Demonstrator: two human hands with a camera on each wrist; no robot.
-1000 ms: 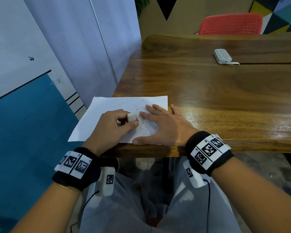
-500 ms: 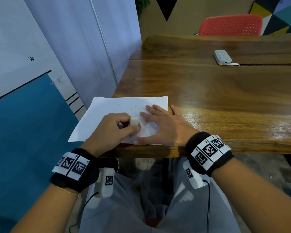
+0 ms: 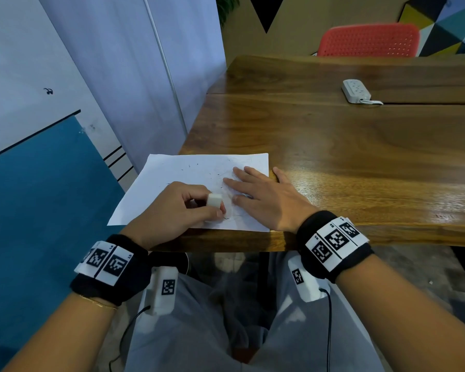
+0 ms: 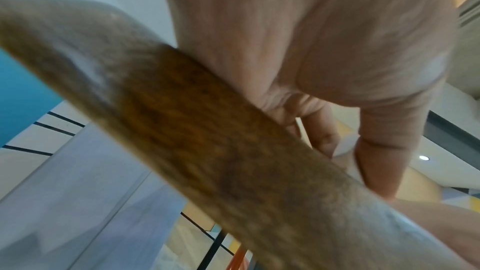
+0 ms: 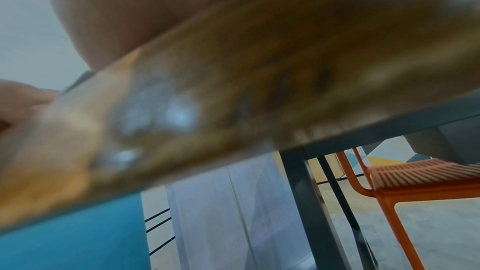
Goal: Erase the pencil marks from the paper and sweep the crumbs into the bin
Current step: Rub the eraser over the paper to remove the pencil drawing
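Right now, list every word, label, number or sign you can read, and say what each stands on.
No text can be read.
Left wristband: square black-and-white code markers with tiny print beside them, too small to read.
Right wristband: the same.
Paper: only faint pencil marks and dark flecks.
Power strip: no legible label.

Both wrists have chunky black wristbands (image 3: 333, 247) with white tags printed with black square codes. White camera pods (image 3: 161, 292) hang underneath, thin black cables trailing off. Thin gold bracelet (image 3: 98, 304) on the left, light grey trousers (image 3: 199, 331).
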